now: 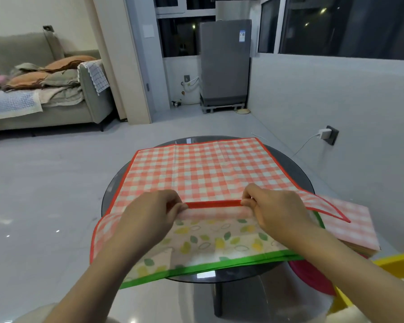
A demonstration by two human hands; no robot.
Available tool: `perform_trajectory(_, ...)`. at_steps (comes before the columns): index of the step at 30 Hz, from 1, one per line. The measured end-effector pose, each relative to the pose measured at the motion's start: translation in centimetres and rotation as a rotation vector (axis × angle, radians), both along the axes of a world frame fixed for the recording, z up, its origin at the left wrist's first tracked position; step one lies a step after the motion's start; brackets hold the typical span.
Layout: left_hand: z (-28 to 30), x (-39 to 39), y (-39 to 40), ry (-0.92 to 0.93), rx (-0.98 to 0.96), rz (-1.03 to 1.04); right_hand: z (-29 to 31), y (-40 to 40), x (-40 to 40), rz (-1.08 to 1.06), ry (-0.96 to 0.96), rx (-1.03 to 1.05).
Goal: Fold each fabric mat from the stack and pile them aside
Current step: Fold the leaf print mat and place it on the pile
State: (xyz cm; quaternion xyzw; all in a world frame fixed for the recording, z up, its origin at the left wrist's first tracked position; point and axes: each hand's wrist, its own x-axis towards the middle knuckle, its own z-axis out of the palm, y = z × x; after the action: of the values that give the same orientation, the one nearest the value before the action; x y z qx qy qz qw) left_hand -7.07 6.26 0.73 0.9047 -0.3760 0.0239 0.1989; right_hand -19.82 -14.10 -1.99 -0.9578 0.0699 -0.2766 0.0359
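Checked mat (203,169) near edge pinched between left hand (149,213), right hand (273,206)

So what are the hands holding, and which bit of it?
Both the left hand and the right hand pinch the red checked mat by its near red-trimmed edge, lifted off the leaf-print mat underneath.

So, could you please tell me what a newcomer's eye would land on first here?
Probably the red checked mat spread over the round dark table at the centre, its near red edge pinched by the left hand and right hand. Under it lies a leaf-print mat with a green border, and folded checked mats sit at the right.
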Motion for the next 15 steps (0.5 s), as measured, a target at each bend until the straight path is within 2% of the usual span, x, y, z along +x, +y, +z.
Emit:
perform_trajectory(4, 2.2, -0.1, 0.9, -0.113, -0.083, 0.014, 2.3, 0.3, 0.0, -0.027, -0.085, -0.117)
perform_trajectory(7, 3.5, 0.5, 1.0, -0.127, -0.151, 0.022, 3.5, 0.0, 0.2, -0.050, -0.169, -0.162)
perform_trajectory(15, 2.7, 5.0, -2.4, -0.331, -0.156, 0.055, 3.2, -2.7, 5.4, -0.060, -0.258, -0.200)
